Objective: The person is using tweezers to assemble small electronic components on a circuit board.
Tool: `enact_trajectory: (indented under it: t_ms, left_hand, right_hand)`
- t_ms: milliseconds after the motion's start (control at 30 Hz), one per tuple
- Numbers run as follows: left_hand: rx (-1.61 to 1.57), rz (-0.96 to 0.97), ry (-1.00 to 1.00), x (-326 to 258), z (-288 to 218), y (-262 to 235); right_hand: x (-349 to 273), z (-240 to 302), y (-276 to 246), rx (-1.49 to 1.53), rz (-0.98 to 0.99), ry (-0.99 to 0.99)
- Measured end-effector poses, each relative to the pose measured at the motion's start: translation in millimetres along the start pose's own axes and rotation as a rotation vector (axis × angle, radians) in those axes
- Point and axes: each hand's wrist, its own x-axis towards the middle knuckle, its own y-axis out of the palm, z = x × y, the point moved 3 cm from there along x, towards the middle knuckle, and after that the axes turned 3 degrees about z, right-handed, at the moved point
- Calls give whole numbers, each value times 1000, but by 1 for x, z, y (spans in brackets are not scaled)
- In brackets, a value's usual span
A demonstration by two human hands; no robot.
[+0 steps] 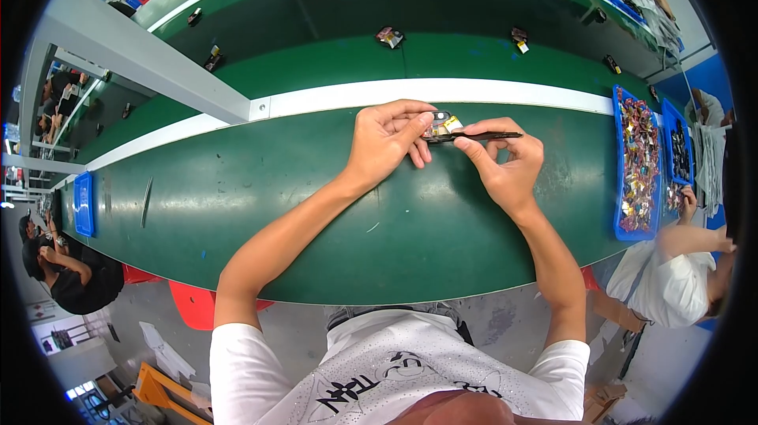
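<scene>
Over the green table, my left hand (377, 145) is closed on a small electronic assembly (450, 123) with a dark casing and a yellow and silver part. Its far side and some detail are covered by my fingers. My right hand (512, 171) pinches a pair of black tweezers (501, 135), held almost level. The tweezers' left end reaches the assembly near my left fingertips; whether it grips a part cannot be made out.
Blue trays hold many small colourful parts (638, 157) and black parts (679, 145) at right. A white rail (332, 97) borders the far belt, where similar assemblies (389, 37) lie. A grey post (166, 62), thin strip (146, 202) and blue tray (84, 204) are left. Other people sit both sides.
</scene>
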Motion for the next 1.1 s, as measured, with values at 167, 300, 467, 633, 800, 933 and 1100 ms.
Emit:
enact_trajectory:
  t_ms: [167,300,467,633,800,933,1100]
  left_hand:
    - [-5,18,5,-2,2,-2]
    - [-6,25,2,-1,1,0]
    - [38,39,12,-1,0,1]
    - [53,3,-6,-1,1,4]
    - [115,-81,4,-2,1,5]
    - [246,-115,-11,6,-7,0]
    - [435,-533,220,58,-56,-106]
  right_hand:
    - [-2,-1,3,-69,34,-70]
    - [-2,0,2,-108,36,-102]
    - [0,4,4,-113,28,-168]
    - [-1,10,5,-205,65,-445]
    - [-2,12,11,-242,77,-460]
    - [-1,1,4,-164,38,-345]
    - [8,3,-6,-93,-140,-312]
